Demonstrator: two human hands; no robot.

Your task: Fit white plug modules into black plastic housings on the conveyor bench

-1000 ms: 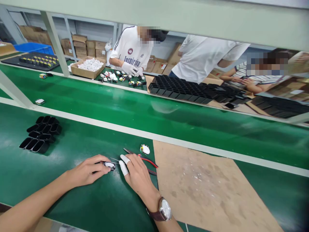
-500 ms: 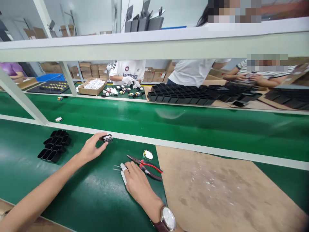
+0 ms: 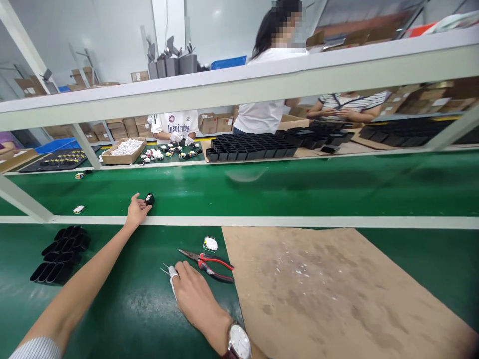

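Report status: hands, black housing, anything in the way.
Left hand touching black housing, beyond white rail. Right hand holds tweezers. Pliers near right hand, clear of left.
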